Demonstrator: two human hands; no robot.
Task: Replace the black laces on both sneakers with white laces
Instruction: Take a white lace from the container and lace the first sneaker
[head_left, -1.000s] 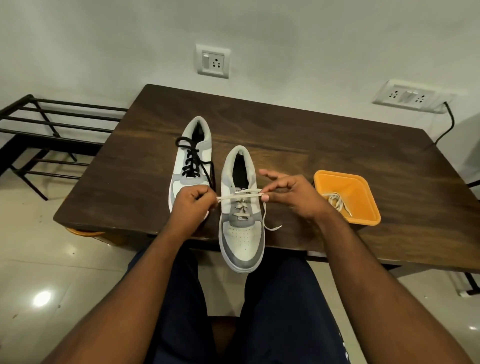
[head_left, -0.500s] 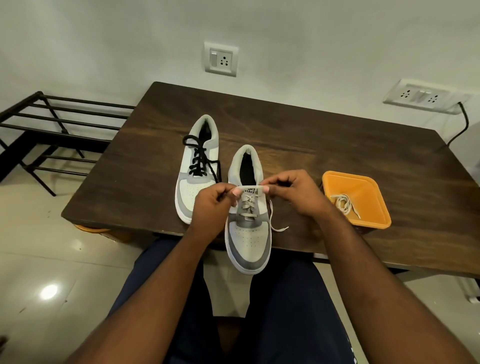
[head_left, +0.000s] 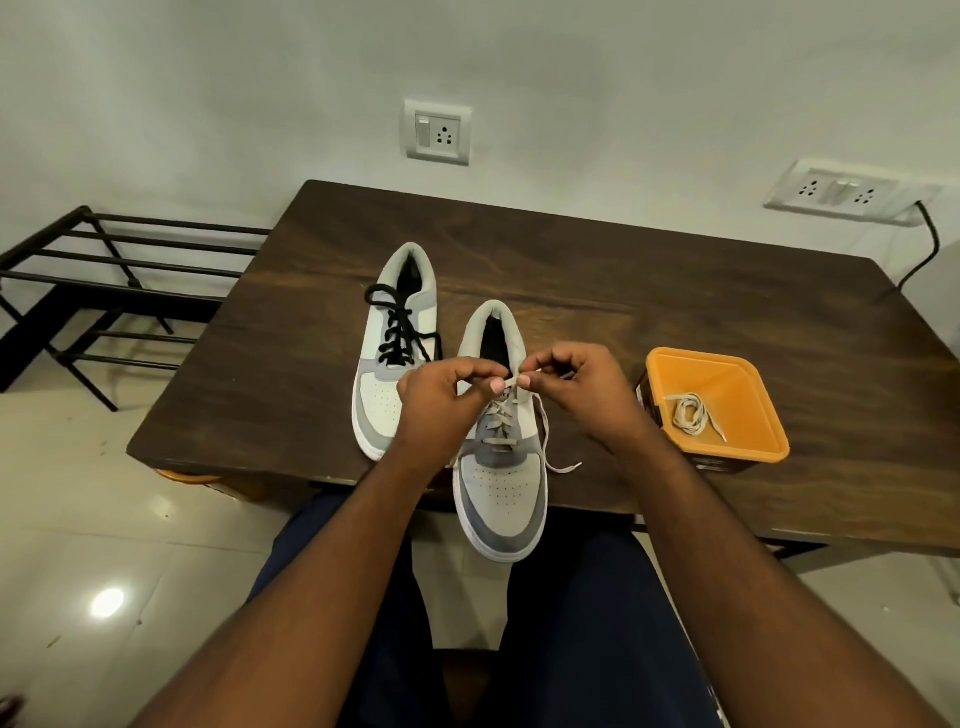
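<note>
The white lace (head_left: 501, 415) is pinched by both hands at the top eyelets of the near sneaker (head_left: 501, 483); L hand (head_left: 441, 400) and R hand (head_left: 576, 387) are now brought thumb-to-thumb, vs. stretched apart 1 s ago. Judged: threading nearly done here, knot next. The far sneaker (head_left: 392, 358) w/ black lace (head_left: 397, 332) is untouched; spare white lace (head_left: 691, 413) is kept in the orange tub (head_left: 769, 410).

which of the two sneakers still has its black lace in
The farther sneaker, on the left side of the table, carries the black lace. The nearer sneaker, under both hands, has a white lace.
</note>
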